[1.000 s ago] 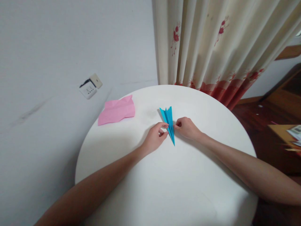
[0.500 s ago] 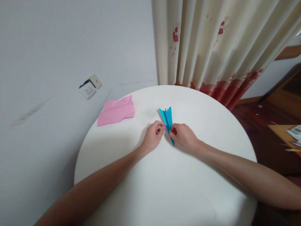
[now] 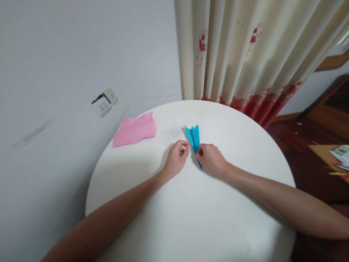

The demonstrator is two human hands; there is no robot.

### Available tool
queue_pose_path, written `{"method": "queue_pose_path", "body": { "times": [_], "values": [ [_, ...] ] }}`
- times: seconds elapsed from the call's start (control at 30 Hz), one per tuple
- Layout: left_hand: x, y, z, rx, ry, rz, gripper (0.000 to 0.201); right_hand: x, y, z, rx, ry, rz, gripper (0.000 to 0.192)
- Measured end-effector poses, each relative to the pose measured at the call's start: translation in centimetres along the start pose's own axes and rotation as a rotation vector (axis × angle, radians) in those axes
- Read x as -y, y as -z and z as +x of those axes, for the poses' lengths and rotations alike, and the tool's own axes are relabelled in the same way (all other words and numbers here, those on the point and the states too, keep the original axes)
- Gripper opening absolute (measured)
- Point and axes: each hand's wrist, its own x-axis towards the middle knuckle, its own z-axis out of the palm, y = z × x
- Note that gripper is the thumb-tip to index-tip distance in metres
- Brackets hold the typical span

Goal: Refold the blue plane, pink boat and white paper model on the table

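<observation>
A narrow blue folded paper plane (image 3: 194, 137) lies on the round white table (image 3: 191, 211), its wide end pointing away from me. My right hand (image 3: 211, 159) lies over its near pointed part and pinches the paper with thumb and fingers. My left hand (image 3: 176, 159) is curled just to the left of the plane, its fingertips close to the paper's edge; whether it touches the paper I cannot tell.
A creased pink sheet of paper (image 3: 135, 129) lies at the table's far left edge. A cream curtain with red flowers (image 3: 245, 54) hangs behind the table. A wall socket (image 3: 104, 102) sits on the white wall to the left. Wooden floor and furniture (image 3: 324, 145) lie to the right.
My right hand slid left over the plane's near tip and took hold of it. My left hand pulled back slightly off the paper. The plane has stayed in place.
</observation>
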Motion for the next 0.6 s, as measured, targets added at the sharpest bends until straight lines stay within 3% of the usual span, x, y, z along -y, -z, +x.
{"method": "queue_pose_path", "body": {
  "times": [0.2,0.33,0.47,0.6],
  "values": [
    [-0.3,0.0,0.2,0.000,-0.001,0.017,0.014,-0.1,0.3,0.1,0.004,-0.012,-0.005,0.018],
    [-0.4,0.0,0.2,-0.006,0.017,-0.009,0.015,-1.1,2.0,1.1,-0.058,-0.028,-0.015,0.020],
    [-0.6,0.0,0.2,-0.001,0.059,-0.015,0.017,-3.7,4.9,3.7,-0.208,-0.069,-0.036,0.023],
    [-0.6,0.0,0.4,-0.003,0.050,0.011,0.016,-8.2,7.4,7.6,-0.314,-0.162,-0.107,0.024]
  ]
}}
